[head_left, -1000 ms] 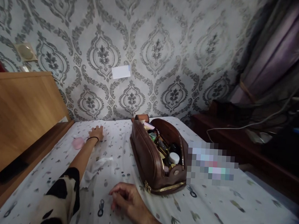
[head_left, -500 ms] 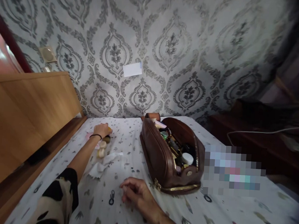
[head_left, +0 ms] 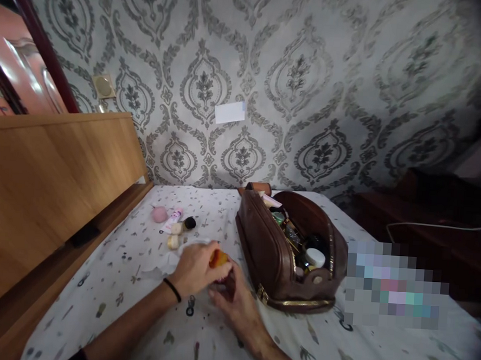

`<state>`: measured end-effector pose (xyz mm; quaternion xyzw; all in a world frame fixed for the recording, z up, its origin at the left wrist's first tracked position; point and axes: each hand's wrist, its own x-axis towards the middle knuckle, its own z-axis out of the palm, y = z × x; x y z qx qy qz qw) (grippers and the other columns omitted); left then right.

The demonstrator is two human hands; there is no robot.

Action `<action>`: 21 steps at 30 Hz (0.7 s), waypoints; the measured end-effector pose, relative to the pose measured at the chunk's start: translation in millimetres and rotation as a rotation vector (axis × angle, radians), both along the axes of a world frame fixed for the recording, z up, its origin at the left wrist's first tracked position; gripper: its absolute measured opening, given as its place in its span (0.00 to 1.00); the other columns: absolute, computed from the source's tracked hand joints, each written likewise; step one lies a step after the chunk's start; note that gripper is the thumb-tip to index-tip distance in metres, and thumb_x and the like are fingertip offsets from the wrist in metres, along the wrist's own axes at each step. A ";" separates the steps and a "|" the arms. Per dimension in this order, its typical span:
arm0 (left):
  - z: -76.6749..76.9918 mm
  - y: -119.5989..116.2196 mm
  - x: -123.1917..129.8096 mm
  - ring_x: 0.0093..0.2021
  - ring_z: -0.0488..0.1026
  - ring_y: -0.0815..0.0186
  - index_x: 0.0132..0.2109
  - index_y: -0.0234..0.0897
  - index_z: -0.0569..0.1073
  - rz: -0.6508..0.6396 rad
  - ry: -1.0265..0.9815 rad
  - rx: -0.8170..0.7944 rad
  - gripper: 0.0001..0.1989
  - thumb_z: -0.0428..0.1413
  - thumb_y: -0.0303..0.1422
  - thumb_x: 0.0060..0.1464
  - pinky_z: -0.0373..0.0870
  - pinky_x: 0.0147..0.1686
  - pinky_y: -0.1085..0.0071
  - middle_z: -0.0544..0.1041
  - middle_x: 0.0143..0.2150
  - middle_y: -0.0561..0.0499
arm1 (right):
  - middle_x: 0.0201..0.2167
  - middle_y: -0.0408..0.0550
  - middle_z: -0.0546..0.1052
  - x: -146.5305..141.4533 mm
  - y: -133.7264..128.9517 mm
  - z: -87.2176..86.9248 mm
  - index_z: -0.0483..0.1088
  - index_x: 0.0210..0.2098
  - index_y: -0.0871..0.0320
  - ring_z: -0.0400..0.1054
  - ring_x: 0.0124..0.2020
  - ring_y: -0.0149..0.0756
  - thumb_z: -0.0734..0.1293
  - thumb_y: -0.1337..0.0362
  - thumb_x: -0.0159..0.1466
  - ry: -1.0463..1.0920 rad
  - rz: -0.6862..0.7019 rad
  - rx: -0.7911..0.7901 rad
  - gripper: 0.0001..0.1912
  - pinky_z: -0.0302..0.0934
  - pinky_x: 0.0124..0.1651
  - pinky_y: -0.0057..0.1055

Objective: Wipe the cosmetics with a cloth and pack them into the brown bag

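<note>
My left hand (head_left: pixel 196 267), with a dark band at its wrist, is closed around a small orange-yellow container (head_left: pixel 218 258). My right hand (head_left: pixel 239 302) meets it from the other side, its fingers curled at the container's lower part, which looks pinkish and is mostly hidden. Just right of my hands stands a brown leather toiletry bag (head_left: pixel 256 251), unzipped, with a white-lidded jar (head_left: pixel 314 258) and several other cosmetics inside. Beneath and behind my left hand lies a crumpled white tissue (head_left: pixel 157 268).
Farther left on the patterned sheet (head_left: pixel 214 211) are a pink ball-shaped item (head_left: pixel 159 214), a pink-and-white tube (head_left: pixel 174 218), a black-capped item (head_left: pixel 189 223) and two cream-coloured pieces (head_left: pixel 172 242). A wooden board (head_left: pixel 61 174) borders the left side; a papered wall (head_left: pixel 270 95) rises behind.
My left hand has come from the far left items toward the middle, bringing the orange-yellow container. My right hand has risen slightly to meet it. The view has shifted a little left.
</note>
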<state>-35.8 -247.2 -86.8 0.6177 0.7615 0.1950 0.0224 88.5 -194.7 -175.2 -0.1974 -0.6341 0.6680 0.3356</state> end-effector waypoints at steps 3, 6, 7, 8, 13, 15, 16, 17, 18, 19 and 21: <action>-8.1 -9.5 14.0 0.30 0.73 0.62 0.40 0.40 0.70 -0.055 -0.063 -0.012 0.16 0.54 0.49 0.56 0.58 0.30 0.70 0.75 0.28 0.53 | 0.53 0.53 0.73 1.4 1.0 4.1 0.62 0.57 0.56 0.69 0.53 0.45 0.68 0.65 0.52 -0.007 -0.012 0.087 0.33 0.64 0.57 0.41; -10.7 -8.0 -4.1 0.27 0.72 0.65 0.38 0.40 0.70 -0.057 -0.237 0.015 0.14 0.51 0.46 0.59 0.59 0.29 0.71 0.73 0.24 0.56 | 0.47 0.51 0.76 3.6 2.0 5.7 0.65 0.54 0.57 0.72 0.47 0.45 0.69 0.64 0.51 -0.083 -0.018 0.089 0.30 0.65 0.53 0.40; -10.8 -6.4 -16.0 0.27 0.72 0.66 0.38 0.40 0.69 -0.040 -0.300 0.042 0.13 0.50 0.45 0.60 0.60 0.29 0.72 0.73 0.24 0.57 | 0.45 0.50 0.77 4.2 2.2 5.6 0.65 0.53 0.57 0.72 0.46 0.44 0.70 0.62 0.51 -0.108 -0.027 0.085 0.29 0.66 0.52 0.39; -10.8 -4.8 -29.4 0.26 0.71 0.66 0.37 0.40 0.69 -0.022 -0.349 0.071 0.14 0.48 0.45 0.61 0.61 0.29 0.72 0.73 0.23 0.57 | 0.42 0.49 0.77 4.6 2.3 5.5 0.66 0.52 0.57 0.72 0.44 0.44 0.70 0.61 0.50 -0.128 -0.036 0.082 0.29 0.66 0.50 0.38; -18.4 -8.7 -86.6 0.34 0.74 0.63 0.38 0.39 0.70 0.159 -0.205 0.229 0.13 0.46 0.41 0.62 0.67 0.35 0.69 0.77 0.31 0.51 | 0.40 0.47 0.76 5.7 1.1 8.6 0.65 0.51 0.57 0.72 0.41 0.42 0.70 0.62 0.49 -0.200 -0.050 0.092 0.30 0.66 0.47 0.36; -25.0 -17.0 -94.2 0.39 0.73 0.59 0.40 0.39 0.72 0.150 -0.010 0.253 0.12 0.48 0.40 0.62 0.68 0.41 0.64 0.77 0.35 0.49 | 0.40 0.46 0.76 6.0 0.3 11.4 0.64 0.53 0.57 0.72 0.41 0.41 0.70 0.63 0.48 -0.239 -0.064 0.101 0.32 0.66 0.47 0.37; -28.4 -22.0 -94.7 0.42 0.73 0.58 0.41 0.40 0.73 0.127 0.069 0.252 0.13 0.48 0.41 0.62 0.68 0.44 0.62 0.77 0.37 0.48 | 0.41 0.47 0.76 6.1 0.0 12.7 0.63 0.53 0.57 0.72 0.41 0.41 0.70 0.63 0.48 -0.250 -0.076 0.103 0.33 0.66 0.48 0.37; -31.6 -27.3 -93.7 0.44 0.72 0.56 0.43 0.40 0.74 0.097 0.129 0.244 0.13 0.49 0.42 0.62 0.68 0.46 0.61 0.77 0.40 0.48 | 0.41 0.47 0.76 6.1 -0.4 13.7 0.62 0.53 0.56 0.72 0.42 0.41 0.70 0.63 0.48 -0.258 -0.091 0.105 0.33 0.66 0.48 0.37; -34.5 -32.4 -91.7 0.47 0.71 0.55 0.45 0.41 0.74 0.067 0.179 0.231 0.13 0.50 0.42 0.62 0.68 0.49 0.59 0.77 0.43 0.47 | 0.41 0.47 0.76 6.1 -0.7 14.5 0.62 0.52 0.56 0.72 0.42 0.41 0.71 0.64 0.47 -0.264 -0.106 0.111 0.32 0.66 0.48 0.37; -37.1 -37.4 -89.3 0.49 0.70 0.54 0.48 0.41 0.74 0.046 0.223 0.216 0.14 0.51 0.42 0.61 0.68 0.51 0.58 0.76 0.46 0.46 | 0.40 0.46 0.76 6.0 -1.0 15.2 0.63 0.50 0.56 0.72 0.42 0.41 0.71 0.64 0.47 -0.270 -0.120 0.118 0.31 0.65 0.48 0.37; -41.8 -46.4 -84.9 0.52 0.68 0.53 0.52 0.41 0.73 0.037 0.297 0.179 0.16 0.52 0.40 0.61 0.68 0.52 0.57 0.73 0.50 0.44 | 0.38 0.45 0.76 5.9 -1.7 16.1 0.63 0.45 0.56 0.72 0.40 0.40 0.71 0.64 0.47 -0.282 -0.130 0.133 0.26 0.65 0.46 0.36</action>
